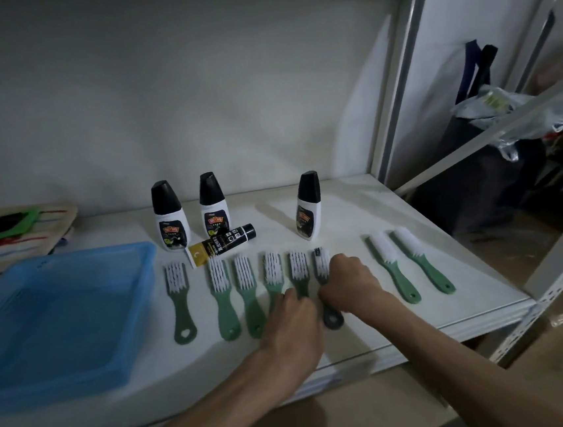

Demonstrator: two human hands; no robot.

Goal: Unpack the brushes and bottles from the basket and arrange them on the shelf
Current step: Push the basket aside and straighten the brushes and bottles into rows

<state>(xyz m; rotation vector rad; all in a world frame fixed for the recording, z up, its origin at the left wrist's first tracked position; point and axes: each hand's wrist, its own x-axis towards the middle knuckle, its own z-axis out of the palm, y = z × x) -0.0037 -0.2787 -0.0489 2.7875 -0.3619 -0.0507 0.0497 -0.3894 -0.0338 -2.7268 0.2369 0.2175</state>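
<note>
Several green-handled brushes with white bristles lie in a row on the white shelf (359, 219). My right hand (346, 281) is closed on the handle of a dark brush (323, 264). My left hand (295, 318) rests over the handles of two neighbouring brushes (299, 266), and whether it grips them I cannot tell. Two more brushes (385, 255) lie angled at the right. Three white bottles with black caps stand behind: two together (170, 220) and one apart (308, 207). A black-and-gold tube (223, 244) lies between them. The blue basket (114, 353) sits at the left, with nothing visible inside.
A striped mat with coloured items (17, 232) lies behind the basket. The shelf's metal upright (399, 98) stands at the back right. A dark bag with plastic wrapping (482, 132) sits on the floor beyond the shelf's right edge.
</note>
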